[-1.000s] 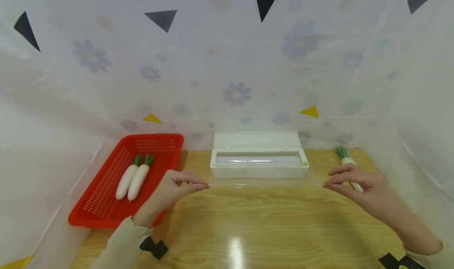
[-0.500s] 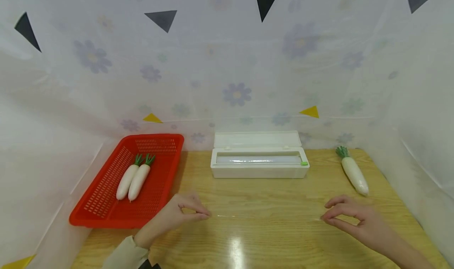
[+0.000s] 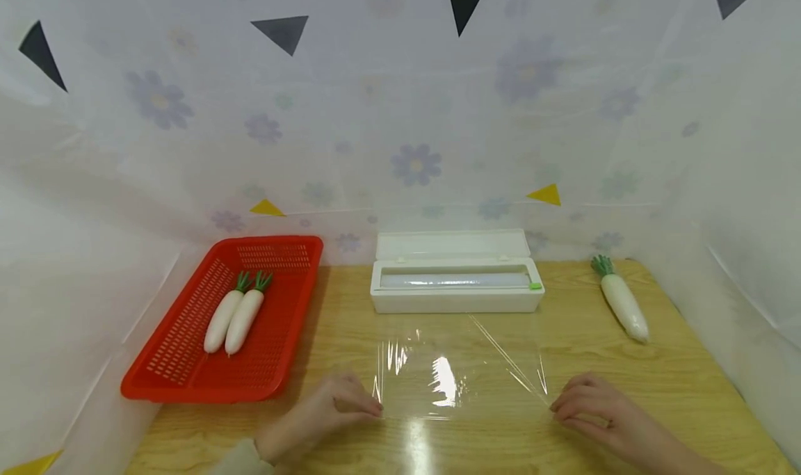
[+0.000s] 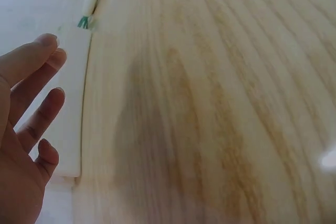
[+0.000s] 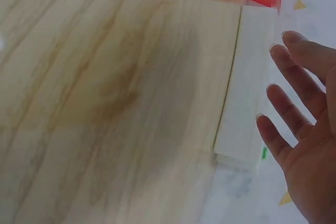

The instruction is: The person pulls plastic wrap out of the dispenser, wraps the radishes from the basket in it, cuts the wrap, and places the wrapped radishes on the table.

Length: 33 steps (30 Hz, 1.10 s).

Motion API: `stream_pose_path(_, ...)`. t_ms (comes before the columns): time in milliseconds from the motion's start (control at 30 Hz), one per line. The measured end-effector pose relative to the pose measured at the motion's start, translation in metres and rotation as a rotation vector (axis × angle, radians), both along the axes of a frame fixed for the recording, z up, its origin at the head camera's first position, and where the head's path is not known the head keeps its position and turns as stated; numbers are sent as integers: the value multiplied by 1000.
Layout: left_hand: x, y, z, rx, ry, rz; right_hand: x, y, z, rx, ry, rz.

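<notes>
A clear sheet of cling film [image 3: 444,381] stretches between the hands low over the wooden table, its glints and a diagonal crease showing in the head view. My left hand [image 3: 332,412] pinches its near left corner between thumb and fingers. At the near right corner, my right hand [image 3: 603,419] does the same. Behind the film stands a white cling film box [image 3: 457,302], lid up, with the roll [image 3: 453,280] inside. In the wrist views the left thumb and index finger [image 4: 44,40] meet at their tips, and the right hand's other fingers [image 5: 275,135] fan out.
At the left is a red plastic basket [image 3: 284,367] holding two white radishes [image 3: 222,322] with green tops. Another white radish [image 3: 624,309], shiny on its surface, lies at the right of the wooden table [image 3: 676,377]. A pale flowered curtain [image 3: 400,113] encloses the back and sides.
Both hands have come down and toward the person, away from the box, with the cling film between them. The film now shows spread low over the table. Radishes, basket and box have stayed put.
</notes>
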<state>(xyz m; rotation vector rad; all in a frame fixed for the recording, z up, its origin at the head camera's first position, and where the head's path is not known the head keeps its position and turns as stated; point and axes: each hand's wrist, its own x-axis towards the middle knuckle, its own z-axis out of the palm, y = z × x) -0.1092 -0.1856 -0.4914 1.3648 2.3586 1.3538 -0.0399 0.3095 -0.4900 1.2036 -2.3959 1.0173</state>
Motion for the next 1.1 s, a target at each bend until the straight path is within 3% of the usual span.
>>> stream_pose_path(100, 1, -1, -8, -36, 6, 4, 0, -2, -8, 25, -29, -9)
stream_pose_path(167, 0, -1, -15, -46, 59, -2, 0, -3, -14, 36, -50, -17)
stream_pose_path(233, -2, 0, -21, -67, 152, -10, -1, -3, -20, 50, -67, -26)
stream_pose_path(367, -6, 1, -30, -152, 418, -18, -2, -3, -31, 101, -52, -34)
stream_pose_path(467, -5, 2, -34, -209, 520, -15, -2, -3, -37, 140, -22, -37)
stream_pose_path(733, -1, 0, -37, -202, 528, -30, 1, -3, -38, 237, -28, -40)
stream_pose_path(933, -1, 1, -36, -220, 574, -28, 4, -2, -30, 240, -26, -56)
stream_pose_path(1100, -1, 1, -34, -241, 599, -9, 5, -4, -24, 221, -116, -125)
